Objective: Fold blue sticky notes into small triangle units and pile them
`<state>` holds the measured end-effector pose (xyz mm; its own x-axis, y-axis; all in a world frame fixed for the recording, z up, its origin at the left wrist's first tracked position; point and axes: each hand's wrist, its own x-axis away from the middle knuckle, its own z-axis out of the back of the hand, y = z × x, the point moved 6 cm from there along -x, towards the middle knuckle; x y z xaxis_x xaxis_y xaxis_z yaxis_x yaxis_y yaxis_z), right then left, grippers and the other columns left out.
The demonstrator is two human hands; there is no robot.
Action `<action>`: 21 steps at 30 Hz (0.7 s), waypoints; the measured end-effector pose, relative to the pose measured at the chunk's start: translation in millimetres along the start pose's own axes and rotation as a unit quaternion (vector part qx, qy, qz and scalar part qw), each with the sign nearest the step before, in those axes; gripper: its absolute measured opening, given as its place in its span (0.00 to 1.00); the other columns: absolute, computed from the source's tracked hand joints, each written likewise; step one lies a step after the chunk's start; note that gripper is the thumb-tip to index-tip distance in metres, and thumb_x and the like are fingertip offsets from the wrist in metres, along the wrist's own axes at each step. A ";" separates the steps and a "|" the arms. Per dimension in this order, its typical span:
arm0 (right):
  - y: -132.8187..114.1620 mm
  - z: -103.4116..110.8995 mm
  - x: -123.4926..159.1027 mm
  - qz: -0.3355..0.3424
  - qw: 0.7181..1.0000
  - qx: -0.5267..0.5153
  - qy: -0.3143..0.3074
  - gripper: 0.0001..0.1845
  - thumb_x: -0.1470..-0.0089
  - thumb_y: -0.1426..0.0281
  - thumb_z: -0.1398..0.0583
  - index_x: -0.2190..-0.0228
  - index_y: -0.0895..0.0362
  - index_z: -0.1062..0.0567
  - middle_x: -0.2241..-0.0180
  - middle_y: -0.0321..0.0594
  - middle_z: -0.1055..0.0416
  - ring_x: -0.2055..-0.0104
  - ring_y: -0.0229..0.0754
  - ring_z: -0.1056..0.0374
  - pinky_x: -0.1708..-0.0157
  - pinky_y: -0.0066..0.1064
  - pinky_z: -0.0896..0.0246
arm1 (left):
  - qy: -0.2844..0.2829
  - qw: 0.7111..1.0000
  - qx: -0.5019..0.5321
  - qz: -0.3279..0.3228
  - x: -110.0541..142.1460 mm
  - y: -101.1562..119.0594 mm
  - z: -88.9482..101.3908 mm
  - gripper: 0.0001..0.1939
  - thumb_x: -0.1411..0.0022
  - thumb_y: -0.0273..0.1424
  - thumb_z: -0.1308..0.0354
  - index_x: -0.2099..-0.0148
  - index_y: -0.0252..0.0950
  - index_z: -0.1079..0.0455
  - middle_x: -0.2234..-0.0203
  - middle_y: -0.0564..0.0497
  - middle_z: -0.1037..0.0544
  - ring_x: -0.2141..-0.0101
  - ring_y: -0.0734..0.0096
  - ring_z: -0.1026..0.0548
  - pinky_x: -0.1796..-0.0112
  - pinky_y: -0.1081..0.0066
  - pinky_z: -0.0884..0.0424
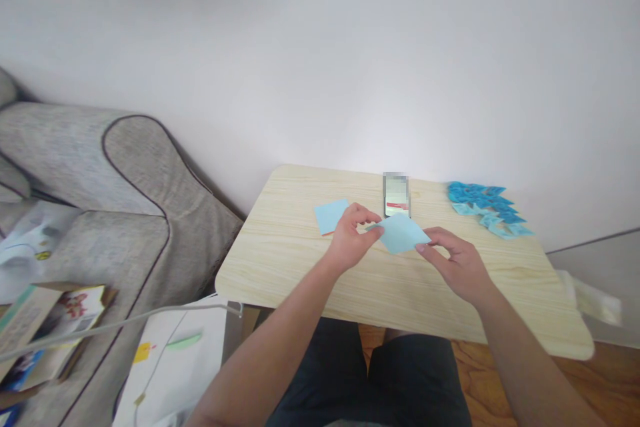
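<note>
A light blue square sheet of paper is held up over the table, turned so its corners point left and right. My left hand pinches its left corner between thumb and fingers. At the opposite corner, my right hand grips the sheet the same way. Left of my hands lies a stack of blue square paper, with an orange edge showing beneath. Just behind the held sheet is a phone with its screen lit, its upper part blurred. Several folded blue paper pieces sit at the table's right.
The pale wooden table stands against a white wall. To the left is a grey sofa with books and a plastic bag on it. A white box-like surface stands below the table's left end, crossed by a pale cable.
</note>
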<state>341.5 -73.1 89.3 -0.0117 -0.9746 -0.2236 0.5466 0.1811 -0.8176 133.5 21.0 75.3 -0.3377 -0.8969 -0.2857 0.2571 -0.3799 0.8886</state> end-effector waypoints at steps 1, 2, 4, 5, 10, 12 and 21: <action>-1.9 3.0 2.2 0.006 0.999 0.019 0.025 0.07 0.39 0.63 0.36 0.60 0.49 0.20 0.57 0.39 0.22 0.56 0.45 0.28 0.52 0.39 0.34 | 0.004 1.000 0.000 -0.007 2.7 2.9 -0.5 0.05 0.39 0.31 0.35 0.60 0.41 0.19 0.64 0.49 0.24 0.58 0.64 0.26 0.55 0.64 0.29; -4.6 5.3 5.2 0.017 0.998 0.033 0.051 0.06 0.39 0.65 0.36 0.60 0.49 0.20 0.57 0.40 0.23 0.56 0.46 0.28 0.52 0.40 0.33 | 0.007 1.000 -0.002 -0.016 6.2 5.3 -1.3 0.05 0.39 0.31 0.35 0.60 0.41 0.19 0.66 0.49 0.25 0.58 0.64 0.26 0.54 0.64 0.30; -10.5 6.5 13.4 0.049 0.994 0.050 0.088 0.06 0.40 0.68 0.36 0.60 0.48 0.20 0.57 0.40 0.23 0.54 0.46 0.27 0.50 0.42 0.33 | 0.012 0.999 -0.007 -0.038 15.4 7.4 -3.7 0.06 0.37 0.29 0.37 0.60 0.42 0.19 0.68 0.50 0.25 0.60 0.64 0.27 0.54 0.62 0.30; -12.7 5.2 18.8 0.067 0.991 0.058 0.099 0.06 0.40 0.70 0.36 0.60 0.48 0.20 0.56 0.40 0.23 0.53 0.46 0.27 0.49 0.43 0.33 | 0.013 0.999 -0.012 -0.048 21.1 7.0 -5.0 0.07 0.37 0.28 0.38 0.60 0.42 0.19 0.68 0.50 0.25 0.60 0.64 0.27 0.55 0.62 0.30; -3.9 -14.7 52.2 0.118 0.982 0.116 0.093 0.13 0.43 0.77 0.37 0.61 0.47 0.20 0.56 0.41 0.24 0.51 0.48 0.28 0.50 0.46 0.31 | -0.021 0.989 -0.128 -0.070 58.3 -1.5 -13.0 0.11 0.39 0.25 0.39 0.57 0.44 0.20 0.62 0.48 0.23 0.56 0.60 0.27 0.51 0.58 0.32; 5.3 -23.6 65.0 0.120 0.981 0.126 0.082 0.14 0.44 0.78 0.37 0.61 0.47 0.20 0.56 0.41 0.24 0.51 0.49 0.29 0.50 0.48 0.31 | -0.052 0.979 -0.189 -0.055 73.1 -4.6 -15.2 0.15 0.41 0.25 0.36 0.53 0.45 0.21 0.57 0.47 0.23 0.52 0.56 0.28 0.49 0.55 0.34; 20.1 -36.1 82.5 0.082 0.986 0.141 0.021 0.12 0.45 0.77 0.37 0.63 0.48 0.23 0.57 0.39 0.21 0.49 0.51 0.29 0.45 0.51 0.34 | -0.154 0.963 -0.211 -0.071 93.4 -2.5 -20.3 0.16 0.39 0.26 0.40 0.49 0.43 0.24 0.48 0.49 0.20 0.45 0.55 0.29 0.41 0.52 0.40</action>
<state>321.3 -145.1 35.3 0.0637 -0.9279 -0.3673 0.7546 0.2857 -0.5908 119.6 -66.5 39.1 -0.6321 -0.7442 -0.2158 0.5113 -0.6099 0.6055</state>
